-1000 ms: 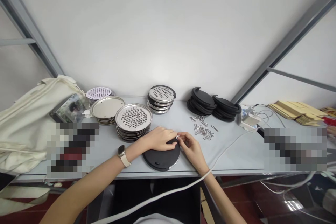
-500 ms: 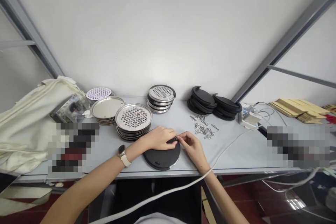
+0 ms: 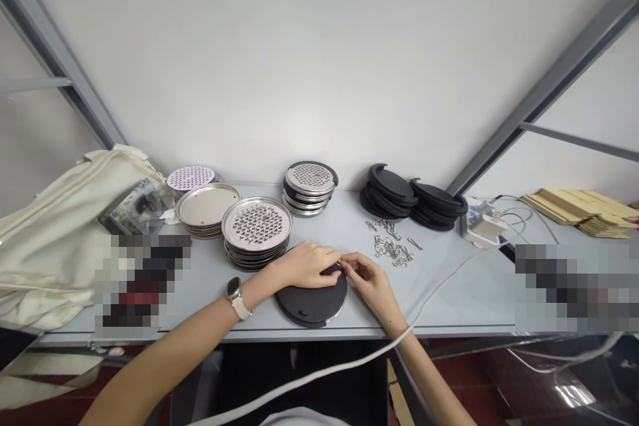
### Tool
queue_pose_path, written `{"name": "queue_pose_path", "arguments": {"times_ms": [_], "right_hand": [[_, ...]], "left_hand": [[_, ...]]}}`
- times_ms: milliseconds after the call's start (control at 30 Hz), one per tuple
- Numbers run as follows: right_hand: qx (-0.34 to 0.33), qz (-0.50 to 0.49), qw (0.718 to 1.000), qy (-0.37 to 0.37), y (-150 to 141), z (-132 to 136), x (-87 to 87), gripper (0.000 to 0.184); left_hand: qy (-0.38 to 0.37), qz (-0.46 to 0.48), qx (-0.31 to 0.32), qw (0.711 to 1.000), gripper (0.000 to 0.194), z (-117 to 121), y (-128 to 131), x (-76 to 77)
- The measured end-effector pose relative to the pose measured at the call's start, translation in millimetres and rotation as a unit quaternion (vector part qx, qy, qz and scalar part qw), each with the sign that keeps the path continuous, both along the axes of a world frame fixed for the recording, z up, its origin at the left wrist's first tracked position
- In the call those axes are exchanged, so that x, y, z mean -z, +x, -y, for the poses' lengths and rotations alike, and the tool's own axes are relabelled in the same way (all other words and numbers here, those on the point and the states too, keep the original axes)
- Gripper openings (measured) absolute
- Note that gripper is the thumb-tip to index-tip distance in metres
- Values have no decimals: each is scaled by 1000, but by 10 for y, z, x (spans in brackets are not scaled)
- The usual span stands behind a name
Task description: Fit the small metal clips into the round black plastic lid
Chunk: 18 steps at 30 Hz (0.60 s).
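Observation:
A black round disc (image 3: pixel 310 303) lies on the grey table (image 3: pixel 449 293) right in front of me. My left hand (image 3: pixel 304 264), a watch on its wrist, rests with curled fingers on the disc's far edge. My right hand (image 3: pixel 369 281) meets it there, its fingertips pinched on a small metal clip (image 3: pixel 341 265) at the disc's rim. A loose heap of metal clips (image 3: pixel 392 241) lies just beyond my right hand.
Stacks of perforated metal plates (image 3: pixel 256 229), plain metal trays (image 3: pixel 206 207) and black-rimmed graters (image 3: pixel 310 185) stand behind my hands. Two stacks of black discs (image 3: pixel 412 198) sit at the back right. A cream bag (image 3: pixel 54 226) lies left; a white cable (image 3: pixel 439 279) crosses right.
My hands stay together at the disc's far edge with only small finger movement. The view has shifted slightly, so everything sits a little to the right.

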State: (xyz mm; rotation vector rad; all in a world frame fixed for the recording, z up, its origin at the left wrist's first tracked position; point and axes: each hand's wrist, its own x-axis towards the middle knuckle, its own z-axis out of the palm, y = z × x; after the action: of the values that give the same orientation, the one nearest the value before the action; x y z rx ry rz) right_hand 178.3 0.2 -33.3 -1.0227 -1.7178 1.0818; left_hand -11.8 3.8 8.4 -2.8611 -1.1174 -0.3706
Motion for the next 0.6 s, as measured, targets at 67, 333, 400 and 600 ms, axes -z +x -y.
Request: {"name": "queue_pose_path", "arguments": {"times_ms": [67,333,400,600], "right_hand": [[-1,18,1000,9,5,7,-5,21],[-15,78,995,62,1,64,-83,18],[-18,82,994,68,-3,73,-97,20],[-26,85,994,67,-3,60,-90,22]], "left_hand": [[-2,1,2,1000,21,0,-2,-1],[-19,6,-2,1000,24,9,-3,-9],[-24,11,2,1000,24,10,-2,-13],[-25,8,0,1000,23,14,0,-29]]}}
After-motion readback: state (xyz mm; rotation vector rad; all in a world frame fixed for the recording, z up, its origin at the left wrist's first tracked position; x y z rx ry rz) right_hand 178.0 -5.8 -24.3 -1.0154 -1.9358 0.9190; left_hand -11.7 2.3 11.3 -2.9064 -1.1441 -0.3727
